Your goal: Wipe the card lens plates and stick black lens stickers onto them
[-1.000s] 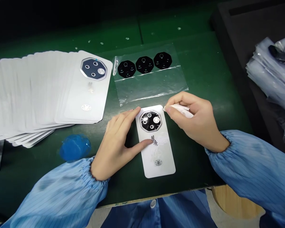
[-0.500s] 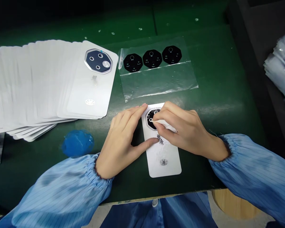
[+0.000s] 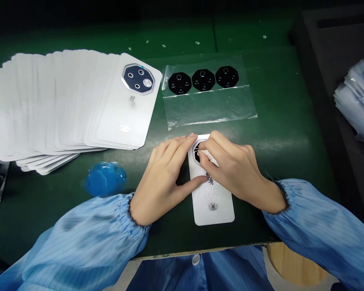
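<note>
A white phone back panel [image 3: 200, 210] lies on the green table in front of me, with a black octagonal camera plate [image 3: 195, 155] near its top and dark printed marks below. My left hand [image 3: 166, 178] lies along the panel's left side, fingers stretched out, fingertips at the top left corner and thumb on its face. Over the camera plate, my right hand [image 3: 233, 165] is closed in a pinch, its fingertips touching or just above the plate. What the pinch holds is hidden behind the fingers. Part of the plate is also covered.
A fanned stack of white panels [image 3: 109, 121] stands at the left. Behind my hands lies a clear plastic bag [image 3: 212, 107] with three black octagonal pieces [image 3: 203, 80]. A blue translucent lump [image 3: 105, 178] sits beside my left sleeve. Clear bags [image 3: 353, 97] lie at the far right.
The view has shifted, so most things sit a little further right. My right fingertips have closed down over the camera plate; the thin white piece seen in them before is now hidden.
</note>
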`<state>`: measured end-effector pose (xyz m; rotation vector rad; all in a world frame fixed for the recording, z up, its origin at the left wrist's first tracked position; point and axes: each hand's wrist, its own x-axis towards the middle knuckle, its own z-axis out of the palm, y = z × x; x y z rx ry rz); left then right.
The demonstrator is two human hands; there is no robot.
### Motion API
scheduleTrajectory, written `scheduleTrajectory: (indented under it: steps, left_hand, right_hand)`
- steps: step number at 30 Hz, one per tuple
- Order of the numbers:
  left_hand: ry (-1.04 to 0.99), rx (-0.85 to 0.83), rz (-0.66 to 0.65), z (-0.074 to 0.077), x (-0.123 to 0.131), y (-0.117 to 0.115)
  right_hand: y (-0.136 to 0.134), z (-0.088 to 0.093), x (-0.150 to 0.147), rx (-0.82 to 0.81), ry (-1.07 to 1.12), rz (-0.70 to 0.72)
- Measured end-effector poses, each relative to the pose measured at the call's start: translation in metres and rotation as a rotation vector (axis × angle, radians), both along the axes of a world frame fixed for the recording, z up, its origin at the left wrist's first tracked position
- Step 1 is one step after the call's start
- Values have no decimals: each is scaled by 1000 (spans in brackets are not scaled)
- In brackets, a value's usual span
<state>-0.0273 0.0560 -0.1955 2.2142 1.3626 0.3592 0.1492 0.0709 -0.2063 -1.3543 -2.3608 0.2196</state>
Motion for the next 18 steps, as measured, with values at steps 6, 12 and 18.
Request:
scheduleTrajectory:
  steps: [6,12,18]
  left_hand:
    - [-16,-10,14,-1,0,0]
    - [-46,40,18,-3,-3,-2]
    - [-238,213,180,2,-4,28]
  right_hand:
    - [12,6,11,-280,693,-126]
    - [35,8,40,-407,1038,-280]
    - [59,-4,60,-307,1026,-353]
